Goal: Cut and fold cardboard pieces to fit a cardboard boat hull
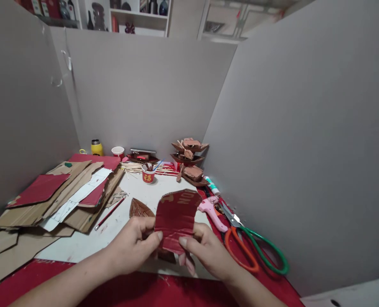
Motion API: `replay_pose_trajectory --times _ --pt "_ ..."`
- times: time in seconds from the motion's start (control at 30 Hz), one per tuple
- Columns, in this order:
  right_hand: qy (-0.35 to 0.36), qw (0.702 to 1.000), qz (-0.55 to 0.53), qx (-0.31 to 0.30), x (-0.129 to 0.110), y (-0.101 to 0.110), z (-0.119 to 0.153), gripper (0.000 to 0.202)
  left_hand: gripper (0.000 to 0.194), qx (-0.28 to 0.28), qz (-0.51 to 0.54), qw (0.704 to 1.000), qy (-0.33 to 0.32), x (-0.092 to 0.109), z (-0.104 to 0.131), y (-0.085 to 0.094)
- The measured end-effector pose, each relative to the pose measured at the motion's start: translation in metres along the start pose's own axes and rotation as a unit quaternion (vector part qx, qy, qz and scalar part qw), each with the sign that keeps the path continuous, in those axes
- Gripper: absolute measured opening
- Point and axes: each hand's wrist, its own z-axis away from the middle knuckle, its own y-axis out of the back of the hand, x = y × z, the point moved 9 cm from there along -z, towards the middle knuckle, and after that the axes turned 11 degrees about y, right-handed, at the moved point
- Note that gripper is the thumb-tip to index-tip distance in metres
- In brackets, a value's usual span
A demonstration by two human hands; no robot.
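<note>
A red piece of cardboard (177, 215) with pale printed letters is held up between my two hands, its face creased and slightly curved. My left hand (138, 241) pinches its lower left edge, thumb in front. On the lower right edge, my right hand (205, 247) grips it the same way, with some fingers hidden behind. Beneath the cardboard lies a small brown cardboard boat hull (140, 208), partly covered by the piece and my left hand. A pencil (111, 212) rests on the white board (90, 243) to the left.
Stacked cardboard sheets (37, 213) fill the left side. At right lie large scissors (240, 230), a pink glue gun (213, 213) and a glue tube (212, 186). Finished-looking model boats (189, 157), a red paper cup (148, 175) and thin sticks (130, 169) stand behind. Grey partitions (144, 89) enclose the table.
</note>
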Motion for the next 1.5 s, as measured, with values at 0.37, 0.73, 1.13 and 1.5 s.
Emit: replay_pose_trajectory --times 0.37,0.73,1.13,1.5 --pt "0.072 0.992 0.092 0.049 -0.023 0.023 -0.009 0.033 0.024 -0.048 0.005 0.999 0.014 -0.004 -0.002 -0.008" --pt "0.084 0.952 0.085 0.281 -0.013 0.081 -0.008 0.046 0.041 0.112 -0.312 0.942 -0.052 -0.021 -0.002 0.056" --pt "0.060 0.954 0.206 0.209 -0.006 0.068 -0.003 0.047 0.020 0.107 -0.426 0.898 -0.036 -0.052 0.005 0.038" --pt "0.017 0.907 0.321 0.272 -0.020 0.078 0.008 0.047 0.028 0.182 -0.264 0.942 0.100 -0.062 0.101 0.119"
